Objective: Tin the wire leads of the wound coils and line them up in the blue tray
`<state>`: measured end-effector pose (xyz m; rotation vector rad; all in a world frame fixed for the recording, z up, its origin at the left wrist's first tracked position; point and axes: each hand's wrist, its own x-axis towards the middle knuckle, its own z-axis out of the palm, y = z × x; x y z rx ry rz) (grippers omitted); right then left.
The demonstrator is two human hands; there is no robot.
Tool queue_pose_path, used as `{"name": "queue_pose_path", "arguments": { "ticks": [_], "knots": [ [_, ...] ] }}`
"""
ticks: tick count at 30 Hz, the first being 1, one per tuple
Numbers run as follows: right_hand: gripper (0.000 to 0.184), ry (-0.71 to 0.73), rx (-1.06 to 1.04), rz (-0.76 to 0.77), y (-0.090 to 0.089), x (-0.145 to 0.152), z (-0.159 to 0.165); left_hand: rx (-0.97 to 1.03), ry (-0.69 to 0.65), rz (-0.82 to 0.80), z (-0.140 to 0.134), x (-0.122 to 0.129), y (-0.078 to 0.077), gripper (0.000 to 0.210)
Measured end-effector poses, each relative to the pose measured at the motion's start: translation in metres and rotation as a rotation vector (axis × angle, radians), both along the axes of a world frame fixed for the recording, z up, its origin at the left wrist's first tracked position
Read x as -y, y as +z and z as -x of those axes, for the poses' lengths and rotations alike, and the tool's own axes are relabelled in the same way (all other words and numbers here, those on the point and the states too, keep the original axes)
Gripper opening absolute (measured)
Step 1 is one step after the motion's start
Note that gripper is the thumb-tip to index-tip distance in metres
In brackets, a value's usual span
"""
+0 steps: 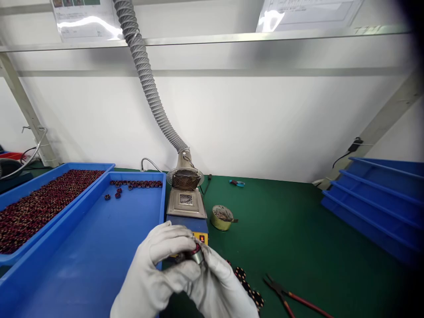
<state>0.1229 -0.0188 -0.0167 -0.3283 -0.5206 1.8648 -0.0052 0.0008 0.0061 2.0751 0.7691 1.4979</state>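
In front of the blue-and-yellow heated pot, my white-gloved hands meet near the bottom middle of the head view. My left hand (pixel 155 269) pinches a small round part (pixel 196 253) between thumb and fingers; it is dark red with a silvery metal band. My right hand (pixel 221 285) closes on the same part from the other side, its fingers partly hidden. Just beyond stands the solder pot (pixel 187 207), with a square silvery surface in its metal top. Beside my right hand lie several black pieces with gold dots (pixel 247 282), partly covered by the glove.
At left, one blue tray (pixel 79 260) holds several small dark-red coils (pixel 139 183); another is heaped with them (pixel 43 203). A grey hose (pixel 149 84) drops to the pot's hood. Red-handled pliers (pixel 281 291), a round tin (pixel 221 223) and stacked blue trays (pixel 374 203) are right.
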Motion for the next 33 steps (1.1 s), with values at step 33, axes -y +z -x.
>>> {"name": "queue_pose_path", "arguments": {
  "ticks": [33],
  "knots": [
    [0.013,-0.236,0.297,-0.130,-0.024,-0.029,-0.013,0.370,0.005,0.274,-0.001,0.017,0.007,0.024]
  ]
}}
